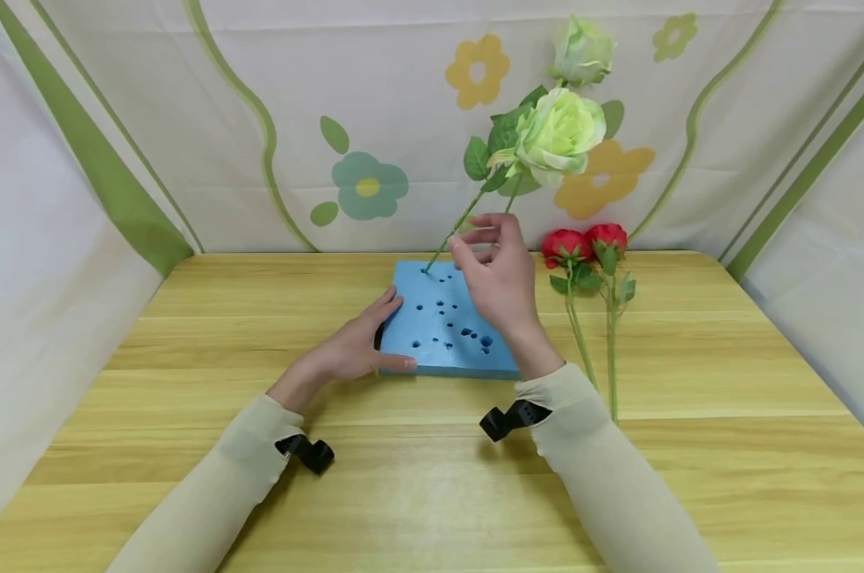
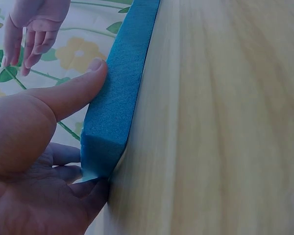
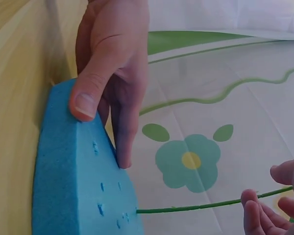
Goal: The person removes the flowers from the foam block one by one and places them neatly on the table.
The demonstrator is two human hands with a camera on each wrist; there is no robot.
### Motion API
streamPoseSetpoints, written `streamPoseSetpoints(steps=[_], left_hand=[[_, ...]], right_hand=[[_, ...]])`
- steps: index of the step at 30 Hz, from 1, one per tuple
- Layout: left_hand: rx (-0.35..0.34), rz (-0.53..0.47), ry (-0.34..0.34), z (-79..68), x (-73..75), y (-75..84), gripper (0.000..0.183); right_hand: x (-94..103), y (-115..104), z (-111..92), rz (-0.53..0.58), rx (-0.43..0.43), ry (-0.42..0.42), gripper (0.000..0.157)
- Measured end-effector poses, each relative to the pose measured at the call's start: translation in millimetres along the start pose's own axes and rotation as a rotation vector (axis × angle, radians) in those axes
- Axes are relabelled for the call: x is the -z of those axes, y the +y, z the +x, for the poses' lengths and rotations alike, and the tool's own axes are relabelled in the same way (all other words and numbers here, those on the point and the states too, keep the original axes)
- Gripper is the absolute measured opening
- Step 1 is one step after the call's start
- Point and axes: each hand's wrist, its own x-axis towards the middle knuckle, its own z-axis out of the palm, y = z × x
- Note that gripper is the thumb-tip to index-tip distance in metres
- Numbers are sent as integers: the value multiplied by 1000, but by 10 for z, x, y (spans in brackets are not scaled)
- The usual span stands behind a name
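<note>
A blue foam block [image 1: 432, 350] with several holes lies on the table. My left hand [image 1: 353, 342] holds its near left corner, thumb [image 2: 90, 81] on the front edge and fingers along the left side. Two pale green roses [image 1: 561, 135] lean up to the right above the block. One green stem [image 1: 446, 243] stands in a hole at the back left. Another stem [image 1: 514, 193] passes behind my right hand [image 1: 500, 274], its lower end hidden. That hand hovers over the block's right part, fingers loosely bent beside the first stem, with a gap between thumb and fingertips.
Two red roses [image 1: 566, 245] with long stems lie on the wooden table [image 1: 725, 358] right of the block, partly behind the right forearm. A flower-printed curtain [image 1: 260, 48] hangs at the back. Each wrist carries a small black camera [image 1: 514, 418].
</note>
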Motion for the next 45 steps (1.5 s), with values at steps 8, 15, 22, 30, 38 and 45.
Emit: streamPoseSetpoints(steps=[8, 15, 22, 30, 38, 45], left_hand=[[-5, 4, 1, -1, 8, 5, 112], [-11, 10, 0, 2, -4, 1, 111], [-19, 9, -2, 7, -2, 5, 111], [-19, 13, -5, 5, -4, 14, 112], [-18, 20, -12, 6, -7, 14, 113], [-4, 26, -10, 17, -7, 23, 115]], right_hand=[[6, -56, 29, -14, 7, -78, 50], [-4, -101, -6, -10, 31, -113, 43], [-40, -139, -35, -31, 0, -168, 39], [-98, -93, -22, -50, 72, -120, 30], [-82, -54, 7, -25, 203, 11, 19], [-46, -49, 29, -92, 171, 51, 17]])
